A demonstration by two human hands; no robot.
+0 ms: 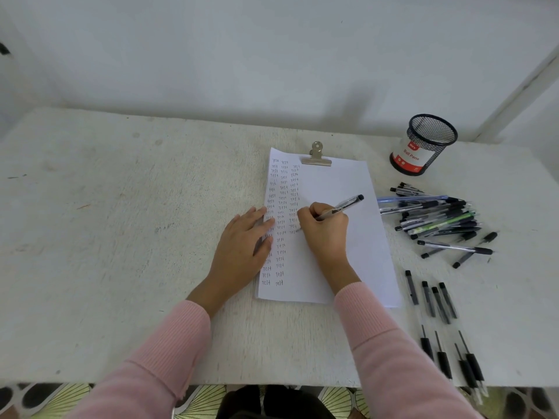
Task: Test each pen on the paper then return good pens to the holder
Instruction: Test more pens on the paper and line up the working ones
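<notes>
While the fingers (311, 212) of the right hand (325, 231) are curling round the lower barrel of a pen (344, 204), pinching it near the tip, the point is pressing on the paper (348, 182) at the foot of the third column of small handwritten words. The left hand (242, 252) is lying flat, its straight fingers pressing down the sheet's left edge.

The pen is looking light and stiff: a slim clear plastic barrel with a dark end pointing up and away. Smooth plastic is likely slippery, so the zone low by the tip is seeming best to hold for writing, and mid-barrel for carrying.

The sheet is thin and floppy, with a metal clip (316, 157) clamping its top. To the right, a loose heap of pens (438, 220) is lying on the bench (121, 207). Beyond it the holder (426, 146), a black wire-mesh cup with a red and white label, is standing upright, no pens showing above its rim. Nearer the person, short dark pen pieces (435, 297) are lying in rows. Pink ribbed sleeves (378, 328) are covering both forearms, and the bench top is showing rough, whitish and scuffed.
</notes>
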